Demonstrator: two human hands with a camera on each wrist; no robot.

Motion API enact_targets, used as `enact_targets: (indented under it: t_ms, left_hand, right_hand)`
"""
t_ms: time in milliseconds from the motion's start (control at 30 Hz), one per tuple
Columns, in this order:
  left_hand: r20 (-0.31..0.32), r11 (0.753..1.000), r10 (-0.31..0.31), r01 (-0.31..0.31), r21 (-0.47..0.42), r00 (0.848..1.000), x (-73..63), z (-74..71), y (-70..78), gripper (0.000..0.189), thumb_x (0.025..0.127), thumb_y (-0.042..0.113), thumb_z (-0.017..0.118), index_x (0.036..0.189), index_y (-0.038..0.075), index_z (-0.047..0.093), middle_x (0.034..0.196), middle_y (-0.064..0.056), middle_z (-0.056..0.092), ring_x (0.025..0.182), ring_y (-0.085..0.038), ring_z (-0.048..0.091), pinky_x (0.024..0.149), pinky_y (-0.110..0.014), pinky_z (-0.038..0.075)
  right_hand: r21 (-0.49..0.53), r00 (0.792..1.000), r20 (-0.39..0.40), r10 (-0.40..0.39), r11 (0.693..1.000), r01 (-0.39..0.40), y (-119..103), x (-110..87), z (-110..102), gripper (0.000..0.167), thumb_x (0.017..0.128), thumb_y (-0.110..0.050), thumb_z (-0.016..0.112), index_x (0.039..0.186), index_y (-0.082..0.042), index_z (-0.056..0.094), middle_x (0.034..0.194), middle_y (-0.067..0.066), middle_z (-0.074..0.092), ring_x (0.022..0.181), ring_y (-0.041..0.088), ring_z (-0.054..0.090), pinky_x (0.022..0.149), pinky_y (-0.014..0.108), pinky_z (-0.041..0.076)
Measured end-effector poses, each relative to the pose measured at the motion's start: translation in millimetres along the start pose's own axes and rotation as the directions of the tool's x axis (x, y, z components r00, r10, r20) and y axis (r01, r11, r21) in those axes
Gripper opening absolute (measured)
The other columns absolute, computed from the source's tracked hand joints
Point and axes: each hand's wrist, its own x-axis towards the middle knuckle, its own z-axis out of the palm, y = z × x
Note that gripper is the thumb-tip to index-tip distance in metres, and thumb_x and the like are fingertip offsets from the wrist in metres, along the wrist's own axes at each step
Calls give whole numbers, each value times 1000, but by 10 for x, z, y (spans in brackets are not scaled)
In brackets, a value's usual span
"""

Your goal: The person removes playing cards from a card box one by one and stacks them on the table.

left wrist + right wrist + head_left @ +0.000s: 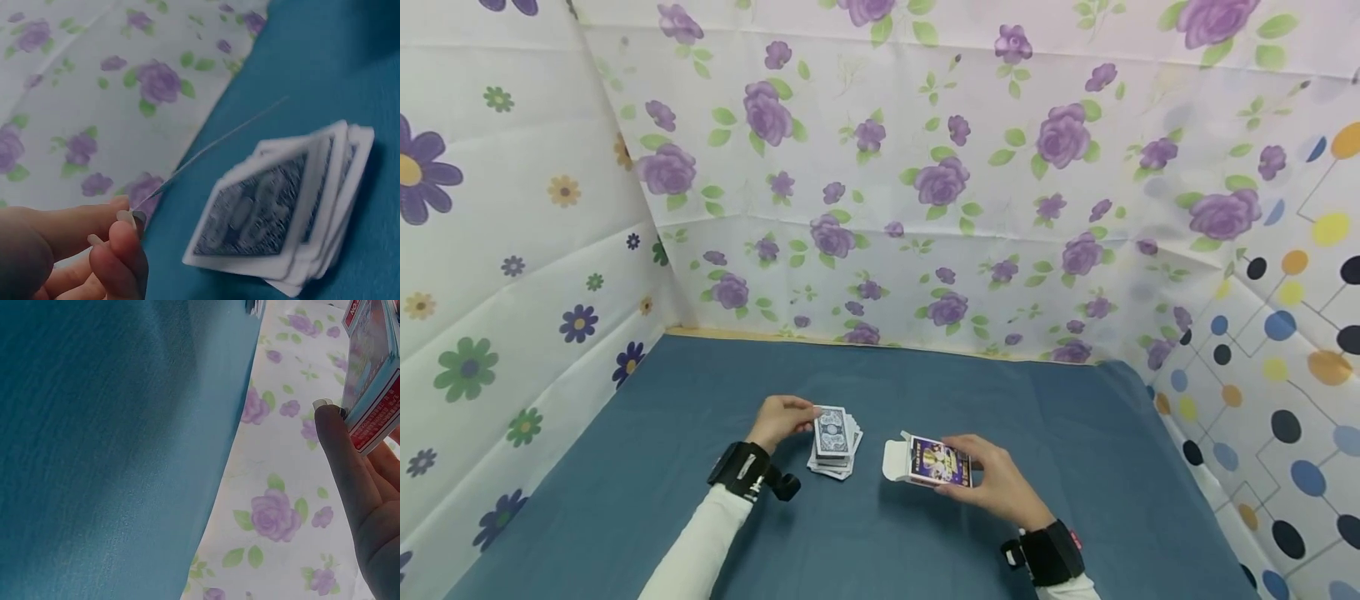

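My left hand [780,421] pinches a single playing card between thumb and fingers. In the left wrist view this card [209,148] shows edge-on as a thin line, apart from the pile. Beside that hand, a loosely squared pile of playing cards [250,215] lies on the cloth, blue patterned backs up, some cards sticking out askew. My right hand [996,479] grips a purple printed card box [940,462] by its closed end, thumb on one side and fingers on the other. The box's white flap [895,460] hangs open toward the pile. What is inside it cannot be seen.
A blue cloth [887,542] covers the table. Flowered curtains [880,192] hang behind its far edge and at the left, with a dotted sheet [1285,375] at the right. Each wrist wears a black strap [1052,552] with a small camera.
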Motion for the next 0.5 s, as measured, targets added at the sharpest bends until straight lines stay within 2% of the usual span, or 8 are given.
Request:
enact_targets:
  t_ms: [100,333,500]
  left_hand:
    - [-27,999,-3,4,35,1000,57,32,-55,30,85,12,74,109,-5,66,75,-6,68,61,-11,62,64,-29,52]
    - [-81,979,8,8,204,997,104,69,-108,51,79,12,80,119,-5,54,70,-10,68,57,-17,64,58,-29,48]
    - [-96,965,31,-5,262,995,143,94,-154,48,78,13,81,115,-2,55,69,-12,68,56,-17,62,57,-29,46]
  right_hand:
    - [9,1000,2,-4,1000,4,11,-4,8,71,79,-51,74,134,-11,56,127,5,60,107,20,61,83,31,55]
    - [5,1000,-4,-8,1000,8,18,-10,13,68,79,-51,74,134,-16,57,127,5,60,106,19,61,83,31,55]
    - [10,1000,4,-15,1000,15,26,-4,19,69,79,-50,75,134,-11,57,127,6,60,107,20,61,83,31,55]
